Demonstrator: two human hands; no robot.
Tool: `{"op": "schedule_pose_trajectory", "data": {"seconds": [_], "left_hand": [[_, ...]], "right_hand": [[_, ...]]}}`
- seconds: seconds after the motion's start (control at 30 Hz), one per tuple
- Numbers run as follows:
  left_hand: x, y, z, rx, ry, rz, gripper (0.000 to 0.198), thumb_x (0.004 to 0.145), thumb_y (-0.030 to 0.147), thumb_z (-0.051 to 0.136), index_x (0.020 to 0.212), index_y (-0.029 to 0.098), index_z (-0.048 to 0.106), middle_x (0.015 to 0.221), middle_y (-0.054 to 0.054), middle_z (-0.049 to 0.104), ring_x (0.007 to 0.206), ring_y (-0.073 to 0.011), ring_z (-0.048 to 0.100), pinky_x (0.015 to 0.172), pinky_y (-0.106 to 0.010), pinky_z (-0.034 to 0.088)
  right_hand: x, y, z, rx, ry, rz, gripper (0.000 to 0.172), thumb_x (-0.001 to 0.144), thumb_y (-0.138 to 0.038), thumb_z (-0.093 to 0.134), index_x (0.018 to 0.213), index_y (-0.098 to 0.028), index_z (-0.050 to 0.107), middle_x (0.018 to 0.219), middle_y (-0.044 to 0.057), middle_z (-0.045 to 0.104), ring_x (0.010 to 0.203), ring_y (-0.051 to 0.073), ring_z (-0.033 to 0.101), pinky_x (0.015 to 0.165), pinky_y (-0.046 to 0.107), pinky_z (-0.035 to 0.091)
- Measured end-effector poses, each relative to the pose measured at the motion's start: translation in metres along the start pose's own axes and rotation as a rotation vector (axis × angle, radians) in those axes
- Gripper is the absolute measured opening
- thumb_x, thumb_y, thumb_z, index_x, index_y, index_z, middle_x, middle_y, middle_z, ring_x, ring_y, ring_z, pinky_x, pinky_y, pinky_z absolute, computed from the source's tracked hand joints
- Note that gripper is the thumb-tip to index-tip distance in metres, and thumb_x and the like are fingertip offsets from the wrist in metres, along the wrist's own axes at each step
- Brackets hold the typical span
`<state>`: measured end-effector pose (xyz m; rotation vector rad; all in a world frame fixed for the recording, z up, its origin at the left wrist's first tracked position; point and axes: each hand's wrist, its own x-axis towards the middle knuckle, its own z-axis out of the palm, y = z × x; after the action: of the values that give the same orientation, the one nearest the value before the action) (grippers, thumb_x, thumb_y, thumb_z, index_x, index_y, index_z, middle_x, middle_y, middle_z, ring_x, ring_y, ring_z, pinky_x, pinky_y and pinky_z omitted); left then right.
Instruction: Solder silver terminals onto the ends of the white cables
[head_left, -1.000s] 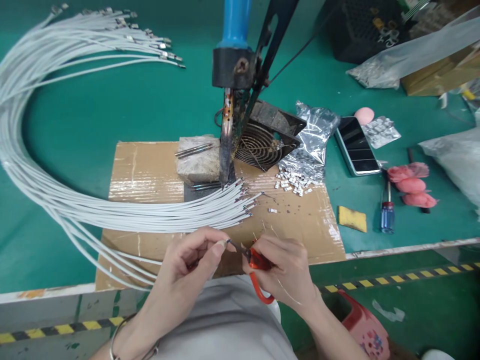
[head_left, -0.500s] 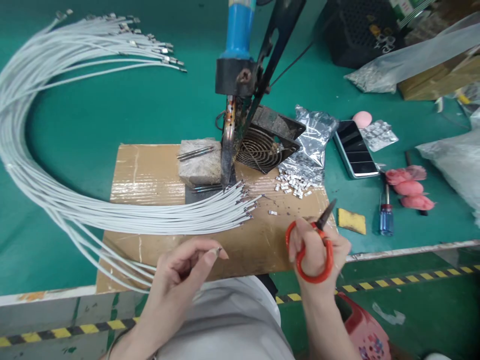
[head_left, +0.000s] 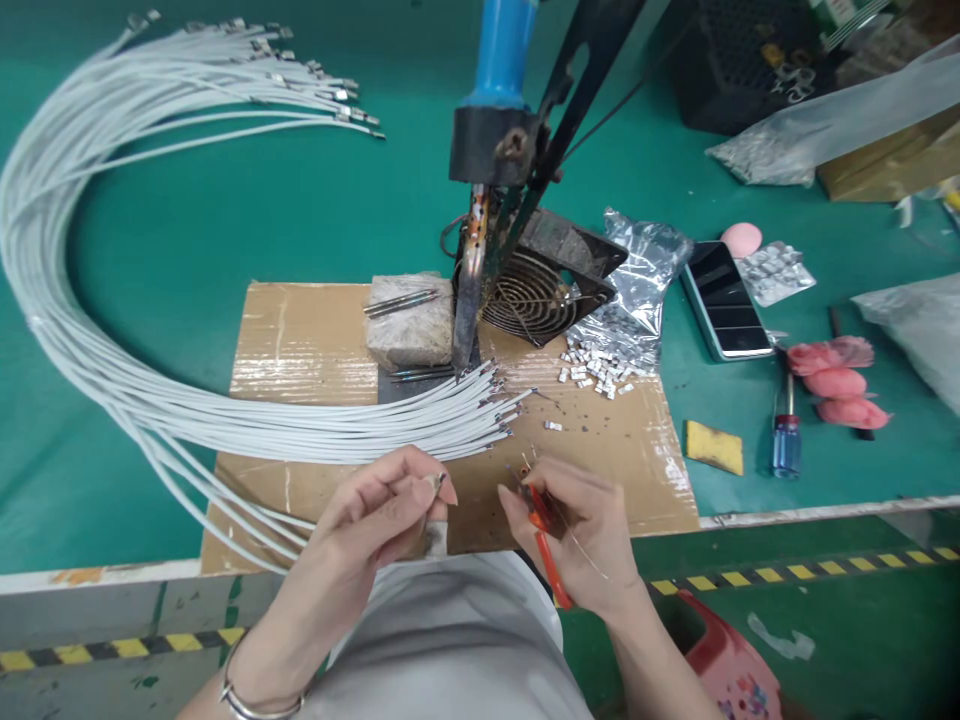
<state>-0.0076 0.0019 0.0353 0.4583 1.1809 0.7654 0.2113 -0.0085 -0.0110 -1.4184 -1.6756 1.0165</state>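
Observation:
My left hand pinches the end of a white cable between thumb and forefinger, and its small dark tip pokes out. Most of that cable is hidden by the hand. A short way to the right, my right hand grips scissors with red handles; their blades are hardly visible. A thin pale wire crosses the fingers of this hand. Just beyond both hands lies a thick bundle of white cables, its stripped ends facing right on a cardboard sheet.
A soldering iron with a blue handle hangs from a stand above the cable ends, close to a fan. Small white parts are heaped beside a silver bag. Farther right are a phone, a yellow sponge and a screwdriver.
My right hand has come left toward my left hand, turning the scissors so their handles point down. The left hand has shifted slightly, keeping its pinch. The whole view has moved a little.

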Motion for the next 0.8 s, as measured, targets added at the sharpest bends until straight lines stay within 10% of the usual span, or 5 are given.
{"op": "schedule_pose_trajectory", "data": {"seconds": [0.33,0.8], "left_hand": [[-0.004,-0.001,0.009,0.033,0.089,0.048,0.027,0.082,0.044,0.093,0.08,0.02,0.081,0.073,-0.003,0.067,0.068,-0.0151,0.049,0.059,-0.026,0.027],[-0.004,-0.008,0.012,0.092,0.121,0.111,0.033,0.083,0.05,0.094,0.079,0.02,0.082,0.063,0.003,0.052,0.063,-0.0131,0.039,0.062,-0.028,0.024]], "right_hand": [[0.014,-0.015,0.0,-0.171,-0.136,-0.184,0.037,0.082,-0.012,0.062,0.071,-0.025,0.03,0.061,-0.008,0.038,0.052,0.009,0.032,0.049,0.023,0.024],[0.008,-0.013,0.011,-0.104,-0.022,-0.217,0.037,0.077,-0.008,0.061,0.065,-0.025,0.031,0.054,-0.008,0.04,0.048,0.008,0.03,0.047,0.026,0.021]]}}
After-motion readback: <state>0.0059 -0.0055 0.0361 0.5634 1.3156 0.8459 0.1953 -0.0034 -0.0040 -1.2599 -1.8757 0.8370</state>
